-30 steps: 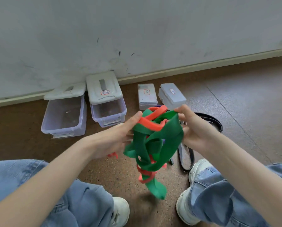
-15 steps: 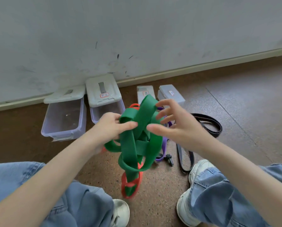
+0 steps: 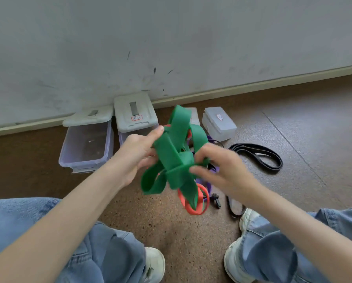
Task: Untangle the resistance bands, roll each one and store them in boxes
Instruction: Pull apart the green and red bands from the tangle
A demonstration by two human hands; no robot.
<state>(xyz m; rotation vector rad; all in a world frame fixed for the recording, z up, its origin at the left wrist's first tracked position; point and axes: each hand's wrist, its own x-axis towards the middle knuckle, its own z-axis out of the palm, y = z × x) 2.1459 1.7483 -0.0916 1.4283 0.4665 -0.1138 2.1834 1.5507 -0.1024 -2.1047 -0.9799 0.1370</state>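
Green band (image 3: 176,154), knotted with an orange band (image 3: 193,203), hangs in the air above the floor (image 3: 293,123) between both hands. Left hand (image 3: 137,153) grips its left side, thumb on a front strap, fingers curled behind. Right hand (image 3: 222,170) pinches a strap at the knot's right side (motion blur hides the exact fingertip hold). Purple band (image 3: 209,186) and black band (image 3: 258,157) lie on the floor behind, near four boxes (image 3: 85,148) at the wall.

Left hand (image 3: 138,152) and right hand (image 3: 218,170) grip a knotted green band (image 3: 171,154) tangled with an orange band (image 3: 193,203) above the floor (image 3: 293,129).
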